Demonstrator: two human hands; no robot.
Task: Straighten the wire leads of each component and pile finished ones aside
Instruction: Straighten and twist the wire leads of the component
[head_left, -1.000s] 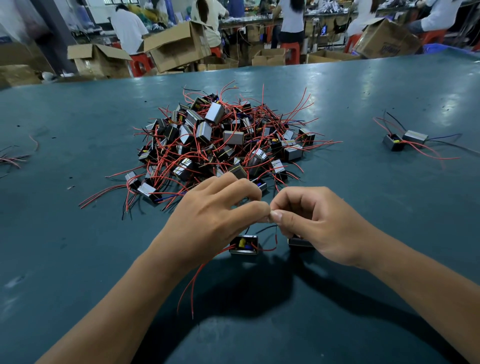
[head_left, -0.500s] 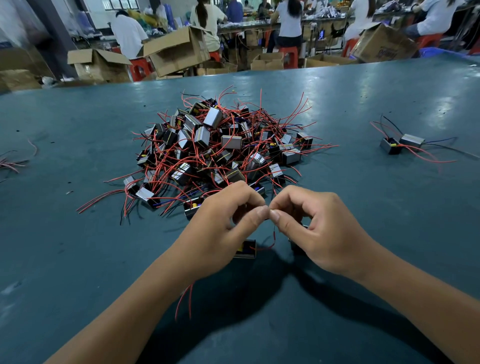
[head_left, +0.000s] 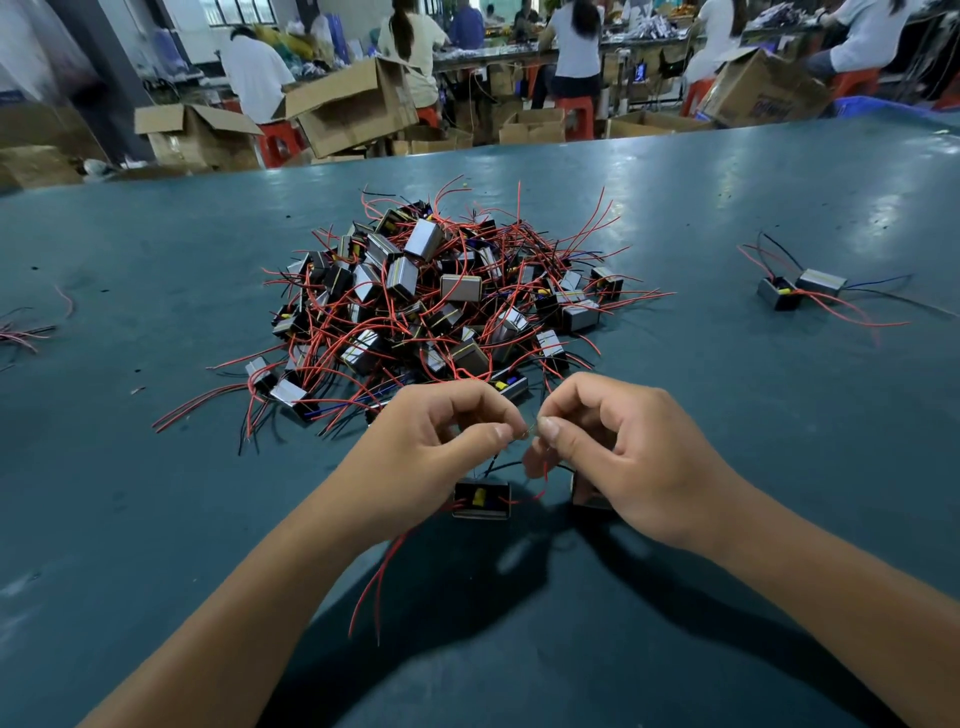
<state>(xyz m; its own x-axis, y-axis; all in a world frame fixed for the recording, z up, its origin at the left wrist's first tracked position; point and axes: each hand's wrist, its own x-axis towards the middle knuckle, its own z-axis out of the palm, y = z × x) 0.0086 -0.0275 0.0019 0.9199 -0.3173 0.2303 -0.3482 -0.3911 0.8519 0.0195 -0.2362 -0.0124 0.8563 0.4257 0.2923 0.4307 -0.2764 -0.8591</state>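
Table (head_left: 727, 197), wide and dark teal, is taking almost the whole view, and its far edge is meeting a row of open boxes (head_left: 353, 111) and people sitting on red stools (head_left: 574, 117) behind it. In the middle of the table a big heap (head_left: 441, 306) of small block parts is lying, with red, black and blue wires sticking out to all sides. The two forearms are coming in from the bottom corners and are casting a dark shadow on the table below them. The left hand (head_left: 431, 467) and the right hand (head_left: 628, 457) are meeting just in front of the heap, both with curled fingers, and each one is pinching a thin wire end between thumb and forefinger; the two pinches are nearly touching. Under the left hand one part (head_left: 480, 500) is sitting on the table, with a yellow spot on its face, and red leads (head_left: 379, 577) are trailing from it toward the near edge. A second part (head_left: 587, 491) is lying just beside it, mostly hidden under the right hand. Far to the right, well apart from the heap, a pair (head_left: 800, 288) of parts is lying side by side with the leads spread out. At the left edge some loose wires (head_left: 26, 332) are lying.
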